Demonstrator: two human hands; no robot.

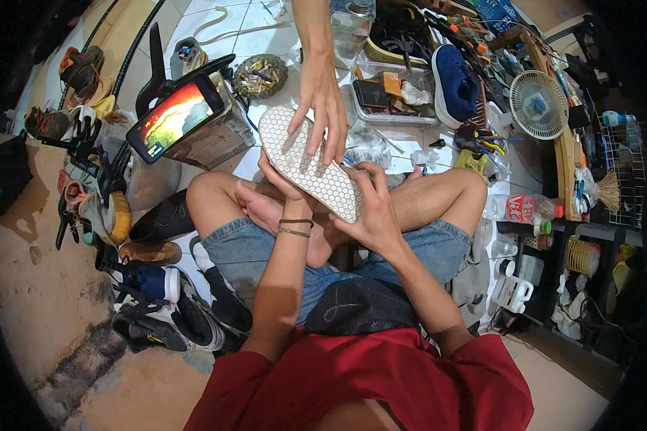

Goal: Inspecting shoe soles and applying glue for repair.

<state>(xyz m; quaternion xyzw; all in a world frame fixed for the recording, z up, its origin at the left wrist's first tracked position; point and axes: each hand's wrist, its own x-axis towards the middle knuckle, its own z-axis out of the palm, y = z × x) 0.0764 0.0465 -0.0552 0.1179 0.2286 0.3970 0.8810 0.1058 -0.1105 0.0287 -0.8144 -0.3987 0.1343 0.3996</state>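
Above my crossed legs, a pale shoe sole (336,192) is tilted with its hexagon-patterned underside facing up. Whether a shoe upper is attached beneath it cannot be seen. My left hand (284,179) grips its near left edge from below, closed around the side. At the end closer to me, my right hand (372,212) is closed on the sole, fingers over the far edge and thumb at the tip. Another person's hand (322,100) reaches in from the top, its fingers spread on the sole's upper part.
A phone (176,118) playing a picture leans on a box at the left. Beyond it sits an ashtray full of stubs (261,76). A plastic tub (370,108), a blue shoe (455,86) and a fan (538,105) stand at the right. Several shoes (169,312) are piled left of me.
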